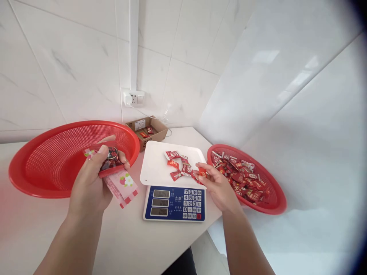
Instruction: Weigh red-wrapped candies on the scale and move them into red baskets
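Note:
My left hand (pixel 91 179) is closed around a small red open pouch (pixel 110 160) with dark candies inside, held over the near rim of a big empty red mesh basket (pixel 43 168). A pink strawberry-print bag (pixel 124 185) hangs below that hand. My right hand (pixel 218 187) pinches a red wrapped candy (pixel 202 171) at the right edge of the white scale tray (pixel 156 168). Several red candies (pixel 179 166) lie on that tray. The blue-faced digital scale (pixel 174 203) sits between my hands.
A shallow red basket (pixel 275 198) full of red wrapped candies stands at the right table edge. A small open cardboard box (pixel 146 131) with a few candies sits at the back by the tiled wall. A wall socket (pixel 133 98) is above it.

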`<state>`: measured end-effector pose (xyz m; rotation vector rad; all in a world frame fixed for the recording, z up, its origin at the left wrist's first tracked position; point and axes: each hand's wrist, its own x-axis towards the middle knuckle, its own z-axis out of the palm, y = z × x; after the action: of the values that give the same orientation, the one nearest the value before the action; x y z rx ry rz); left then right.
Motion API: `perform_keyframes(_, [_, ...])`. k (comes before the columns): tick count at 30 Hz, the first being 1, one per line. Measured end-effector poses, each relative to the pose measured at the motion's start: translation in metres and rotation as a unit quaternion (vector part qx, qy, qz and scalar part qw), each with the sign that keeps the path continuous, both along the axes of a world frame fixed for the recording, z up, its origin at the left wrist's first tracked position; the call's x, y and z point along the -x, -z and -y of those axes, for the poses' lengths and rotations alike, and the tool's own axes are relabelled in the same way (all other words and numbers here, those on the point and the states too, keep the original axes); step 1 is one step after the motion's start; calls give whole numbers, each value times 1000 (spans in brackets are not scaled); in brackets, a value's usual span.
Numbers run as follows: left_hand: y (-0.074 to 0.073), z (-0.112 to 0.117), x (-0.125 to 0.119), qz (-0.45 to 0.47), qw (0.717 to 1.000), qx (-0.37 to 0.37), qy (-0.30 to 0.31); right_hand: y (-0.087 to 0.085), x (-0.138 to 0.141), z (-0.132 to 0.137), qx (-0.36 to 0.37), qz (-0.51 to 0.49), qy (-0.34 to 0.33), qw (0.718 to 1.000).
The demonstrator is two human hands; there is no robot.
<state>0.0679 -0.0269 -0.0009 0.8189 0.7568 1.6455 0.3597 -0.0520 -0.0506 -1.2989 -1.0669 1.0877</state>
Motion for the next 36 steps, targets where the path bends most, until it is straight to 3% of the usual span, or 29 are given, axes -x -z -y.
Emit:
perform_keyframes(4, [1, 2, -3, -14, 1000, 0, 10, -3, 12, -33, -54, 17, 28, 998])
perform_keyframes(8, [-1, 5, -3, -25, 999, 4, 24, -6, 10, -30, -121, 79, 86, 986])
perform_keyframes(15, [-1, 3, -6, -32, 999, 4, 23, 19, -19, 2, -30, 243, 115, 963])
perform_keyframes(20, [1, 5, -8, -40, 998, 16, 51, 27, -20, -4, -34, 390, 102, 915])
perform_keyframes(26, [0, 7, -8, -39, 998, 13, 44, 28, -15, -16, -19, 482, 68, 874])
perform_keyframes(33, [-1, 6, -9, -37, 999, 3, 37, 28, -23, -6, -79, 386, 147, 907])
perform_keyframes(36, [-1, 5, -9, -39, 998, -6, 42, 24, -22, -2, -101, 378, 149, 908])
